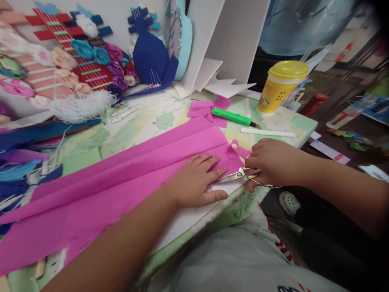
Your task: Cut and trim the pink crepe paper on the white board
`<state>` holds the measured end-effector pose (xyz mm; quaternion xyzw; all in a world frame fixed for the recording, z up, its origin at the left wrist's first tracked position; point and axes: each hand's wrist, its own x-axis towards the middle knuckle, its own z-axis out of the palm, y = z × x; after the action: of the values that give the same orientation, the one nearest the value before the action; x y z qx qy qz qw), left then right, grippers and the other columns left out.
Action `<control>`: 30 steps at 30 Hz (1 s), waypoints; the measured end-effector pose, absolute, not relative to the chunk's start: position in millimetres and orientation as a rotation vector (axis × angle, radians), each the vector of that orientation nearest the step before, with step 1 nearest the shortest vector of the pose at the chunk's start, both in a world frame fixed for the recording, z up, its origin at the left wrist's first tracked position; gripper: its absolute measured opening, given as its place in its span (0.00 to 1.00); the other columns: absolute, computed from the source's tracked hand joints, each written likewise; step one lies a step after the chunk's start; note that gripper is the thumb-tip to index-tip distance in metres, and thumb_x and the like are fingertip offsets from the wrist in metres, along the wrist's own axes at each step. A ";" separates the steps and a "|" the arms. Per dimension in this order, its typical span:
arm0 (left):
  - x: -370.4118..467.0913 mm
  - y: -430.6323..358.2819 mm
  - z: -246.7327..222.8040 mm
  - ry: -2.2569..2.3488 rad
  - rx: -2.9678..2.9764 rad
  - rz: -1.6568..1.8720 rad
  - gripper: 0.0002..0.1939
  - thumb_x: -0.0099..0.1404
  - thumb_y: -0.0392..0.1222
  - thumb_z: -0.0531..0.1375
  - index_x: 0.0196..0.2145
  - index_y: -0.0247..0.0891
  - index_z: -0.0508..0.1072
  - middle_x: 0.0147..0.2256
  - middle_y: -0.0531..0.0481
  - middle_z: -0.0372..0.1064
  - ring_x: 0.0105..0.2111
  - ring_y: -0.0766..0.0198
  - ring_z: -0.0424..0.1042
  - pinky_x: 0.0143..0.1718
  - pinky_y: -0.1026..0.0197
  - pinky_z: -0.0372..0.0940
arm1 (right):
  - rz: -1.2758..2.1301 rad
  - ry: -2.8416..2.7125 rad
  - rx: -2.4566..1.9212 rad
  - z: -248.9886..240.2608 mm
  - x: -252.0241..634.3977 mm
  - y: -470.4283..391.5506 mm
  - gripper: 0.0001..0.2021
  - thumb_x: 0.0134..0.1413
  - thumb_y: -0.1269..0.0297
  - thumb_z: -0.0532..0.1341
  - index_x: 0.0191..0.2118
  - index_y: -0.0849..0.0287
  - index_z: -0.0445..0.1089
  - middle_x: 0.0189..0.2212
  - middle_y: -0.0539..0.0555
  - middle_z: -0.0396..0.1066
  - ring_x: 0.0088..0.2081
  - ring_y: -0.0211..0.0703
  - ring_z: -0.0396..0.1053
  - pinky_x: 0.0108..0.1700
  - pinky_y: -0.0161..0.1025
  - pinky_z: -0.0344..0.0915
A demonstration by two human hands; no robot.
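Note:
A long sheet of pink crepe paper (121,178) lies across the table, partly over a white sheet (182,227). My left hand (197,178) rests flat on the pink paper, its fingers spread. In my right hand (264,162) are gold-handled scissors (240,174), with my fingers through the loops. The blades point left, at the paper's edge close to my left fingertips; part of them is hidden by the hand and paper. A curled pink strip (238,148) rises beside the scissors. Crumpled pink pieces (203,109) lie at the sheet's far end.
A green utility knife (232,116) and a white stick (267,132) lie beyond the paper. A yellow lidded cup (281,87) stands near the table's right corner. Paper-craft guitars (91,73) and a white string bundle (83,106) are at back left; white boards (206,44) stand behind.

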<state>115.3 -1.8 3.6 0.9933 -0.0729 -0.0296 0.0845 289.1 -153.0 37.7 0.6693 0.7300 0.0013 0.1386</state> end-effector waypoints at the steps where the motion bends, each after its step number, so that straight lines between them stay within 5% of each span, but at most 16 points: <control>1: 115.4 -1.7 3.3 -0.215 2.962 -0.088 0.33 0.61 0.63 0.43 0.57 0.41 0.54 0.59 0.42 0.46 0.58 0.47 0.42 0.55 0.45 0.41 | 0.007 2.116 1.934 38.0 290.3 -154.1 0.21 0.44 0.43 0.54 0.25 0.58 0.69 0.20 0.55 0.69 0.29 0.46 0.64 0.30 0.40 0.48; 7: 114.2 -2.9 8.8 -0.225 2.956 0.002 0.31 0.62 0.59 0.46 0.55 0.37 0.58 0.57 0.42 0.51 0.56 0.49 0.48 0.54 0.47 0.44 | -0.036 2.151 1.971 37.8 296.2 -163.9 0.22 0.44 0.42 0.53 0.22 0.58 0.68 0.18 0.54 0.66 0.26 0.44 0.62 0.28 0.38 0.47; 11: 111.0 -6.2 29.3 -0.227 2.948 0.102 0.18 0.63 0.47 0.48 0.42 0.35 0.70 0.43 0.43 0.66 0.43 0.57 0.64 0.45 0.56 0.57 | -0.132 2.084 2.081 38.4 300.5 -174.3 0.27 0.42 0.36 0.50 0.23 0.58 0.68 0.19 0.54 0.64 0.25 0.43 0.61 0.27 0.37 0.46; 15: 108.4 -9.4 43.2 -0.113 3.025 -0.035 0.13 0.62 0.43 0.51 0.33 0.35 0.72 0.32 0.46 0.67 0.33 0.59 0.66 0.34 0.59 0.60 | -0.155 2.001 2.111 38.1 304.7 -182.5 0.27 0.41 0.35 0.49 0.26 0.56 0.69 0.20 0.55 0.65 0.25 0.44 0.61 0.26 0.37 0.46; 30: 106.4 -4.5 20.9 -0.196 2.924 0.156 0.10 0.62 0.38 0.52 0.32 0.35 0.73 0.35 0.47 0.68 0.36 0.62 0.66 0.39 0.62 0.59 | -0.107 1.878 2.119 37.8 296.9 -179.6 0.28 0.38 0.34 0.51 0.26 0.56 0.69 0.21 0.55 0.68 0.26 0.45 0.64 0.24 0.36 0.45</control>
<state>106.4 -4.5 20.9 0.9910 -0.0664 0.0530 0.1033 296.9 -179.6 37.8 0.7391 0.6548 -0.0374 0.1534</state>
